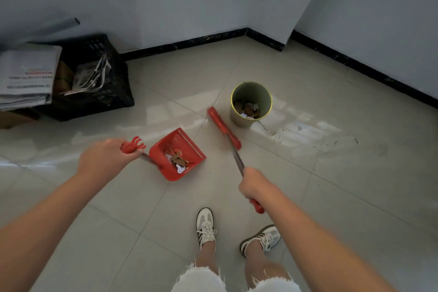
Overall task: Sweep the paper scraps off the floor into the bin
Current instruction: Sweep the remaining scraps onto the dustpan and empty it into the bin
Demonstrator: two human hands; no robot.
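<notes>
My left hand (107, 157) grips the red top of the dustpan's handle. The red dustpan (187, 142) is just right of that hand, over the tiled floor, and holds brown and white paper scraps (179, 161). My right hand (254, 187) grips the long handle of the red broom (222, 126), whose head lies on the floor between the dustpan and the bin. The round green bin (237, 118) stands just beyond the broom head, with scraps lying at its bottom.
A black plastic crate (106, 99) with newspapers stands at the far left against the wall, with a folded newspaper stack (26, 75) beside it. Walls with a dark skirting board (189, 42) close the back and right. My feet (206, 227) in white sneakers are below.
</notes>
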